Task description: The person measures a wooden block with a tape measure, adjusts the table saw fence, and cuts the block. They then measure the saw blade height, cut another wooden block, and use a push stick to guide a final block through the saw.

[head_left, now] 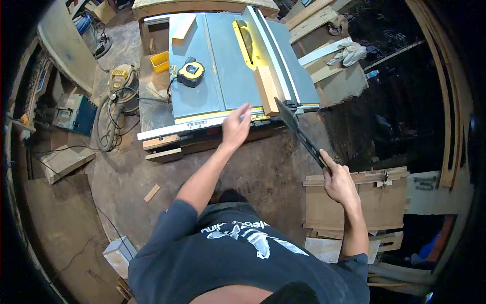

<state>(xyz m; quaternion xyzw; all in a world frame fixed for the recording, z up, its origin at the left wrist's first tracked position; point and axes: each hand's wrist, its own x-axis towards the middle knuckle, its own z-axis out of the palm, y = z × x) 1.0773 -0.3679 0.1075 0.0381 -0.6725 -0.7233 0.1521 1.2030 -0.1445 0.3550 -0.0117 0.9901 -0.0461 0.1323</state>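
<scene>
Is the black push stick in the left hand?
No, the right hand grips the black push stick, while the left hand is apart from it.

On the saw table [200, 104] ahead, a tape measure [191, 72] lies left, a wood block [183, 29] beyond it; a plank [267, 90] lies right, alongside the fence [272, 55], before the blade guard [246, 45]. Left of the plank, the left hand [236, 126] is near the table's front edge; the push stick [296, 129], in the right hand [340, 182], has its tip by the plank's near end. A toolbox [78, 114] stands left of the table.
</scene>
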